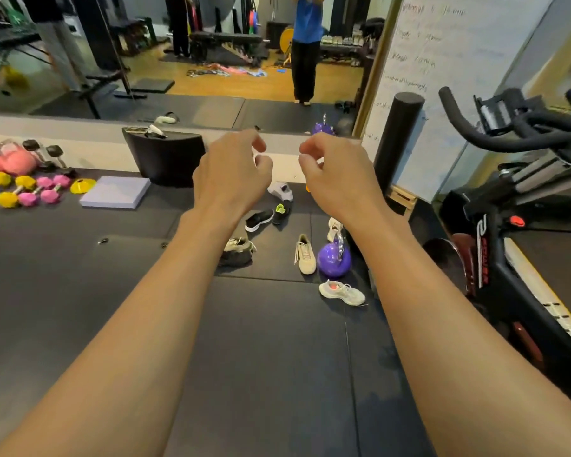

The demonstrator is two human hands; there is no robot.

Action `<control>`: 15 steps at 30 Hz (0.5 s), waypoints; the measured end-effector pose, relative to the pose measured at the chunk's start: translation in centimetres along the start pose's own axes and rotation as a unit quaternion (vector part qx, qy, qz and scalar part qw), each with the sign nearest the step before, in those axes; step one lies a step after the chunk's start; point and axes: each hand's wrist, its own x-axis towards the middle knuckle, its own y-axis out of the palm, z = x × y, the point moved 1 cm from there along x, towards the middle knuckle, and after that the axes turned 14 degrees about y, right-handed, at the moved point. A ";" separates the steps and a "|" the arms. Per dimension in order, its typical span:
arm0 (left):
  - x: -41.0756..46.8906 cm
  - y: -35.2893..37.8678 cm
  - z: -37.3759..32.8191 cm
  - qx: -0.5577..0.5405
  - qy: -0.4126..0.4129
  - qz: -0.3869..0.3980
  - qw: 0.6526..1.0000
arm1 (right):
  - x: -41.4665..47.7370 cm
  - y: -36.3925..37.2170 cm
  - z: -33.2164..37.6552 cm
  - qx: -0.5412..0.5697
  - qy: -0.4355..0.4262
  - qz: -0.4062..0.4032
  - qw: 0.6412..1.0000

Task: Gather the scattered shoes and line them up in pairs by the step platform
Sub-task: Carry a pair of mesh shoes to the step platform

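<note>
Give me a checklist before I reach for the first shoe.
1. Left grip free: ok, fingers loosely curled, holding nothing.
2. Right grip free: ok, also holding nothing.
3. Shoes lined up in pairs: not ok; the black shoe, beige shoe and white running shoe lie apart on the mat.
4. Reach unobstructed: not ok; the purple kettlebell stands close beside the beige shoe.
5. Line-up spot identified: cannot tell; either the black block or the lavender pad could be the platform.
</note>
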 end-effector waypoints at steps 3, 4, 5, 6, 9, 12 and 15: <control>4.4 3.7 3.2 -0.011 -0.015 0.011 1.000 | 5.8 3.1 -1.4 -0.009 0.018 0.009 1.000; 5.8 5.0 4.2 -0.012 -0.019 0.012 1.000 | 7.7 4.0 -1.9 -0.011 0.022 0.010 1.000; 7.2 6.3 5.3 -0.011 -0.021 0.012 1.000 | 9.7 5.0 -2.4 -0.010 0.023 0.010 1.000; 8.5 7.6 6.4 -0.010 -0.023 0.013 1.000 | 11.7 6.1 -2.9 -0.008 0.026 0.011 1.000; 12.4 10.8 9.2 -0.003 -0.029 0.028 0.999 | 17.1 8.8 -4.1 -0.009 0.032 0.029 0.999; 17.4 13.9 12.1 -0.001 -0.046 0.044 0.998 | 23.5 11.5 -4.9 -0.012 0.039 0.054 0.998; 21.9 16.8 15.0 0.004 -0.050 0.039 0.998 | 29.4 14.6 -5.0 -0.006 0.034 0.064 0.997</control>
